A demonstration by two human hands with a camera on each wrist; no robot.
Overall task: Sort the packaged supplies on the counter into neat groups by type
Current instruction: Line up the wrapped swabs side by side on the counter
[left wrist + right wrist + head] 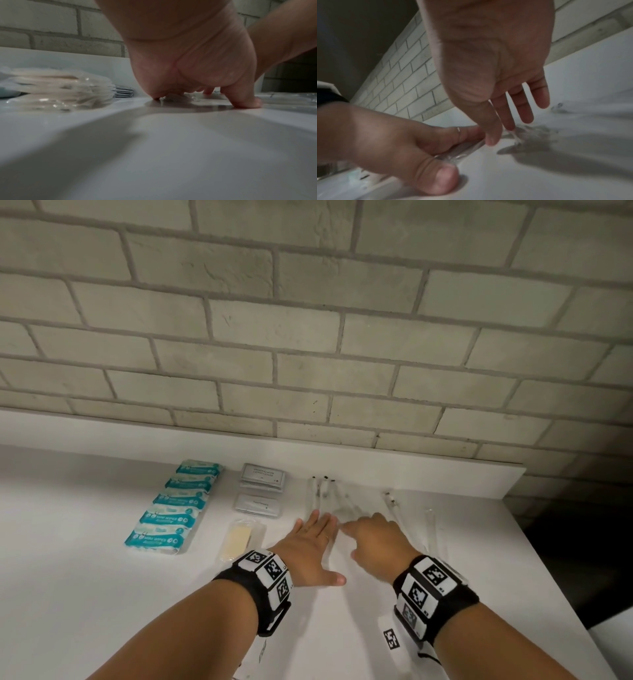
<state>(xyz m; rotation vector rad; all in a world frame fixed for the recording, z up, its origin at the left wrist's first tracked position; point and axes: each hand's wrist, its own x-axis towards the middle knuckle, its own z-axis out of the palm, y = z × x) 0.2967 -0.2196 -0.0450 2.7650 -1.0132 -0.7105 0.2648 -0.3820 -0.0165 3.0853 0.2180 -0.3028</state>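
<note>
Your flat left hand [310,546] presses the clear-wrapped slender sticks [323,496], long axes running toward the brick wall [308,337], dark tips far, your right hand [375,537] fingers straight beside them, white counter [102,594] bare toward you

Clear sleeves [329,498] beside the grey sachets [263,477]: near ends hidden under left hand [310,546] and right hand [378,539], contents too faint to name. Blurred pile [56,86] left of the sachets in the left wrist view. Small print on the sachets unreadable. Forearms cut off by the head view's lower edge.
</note>
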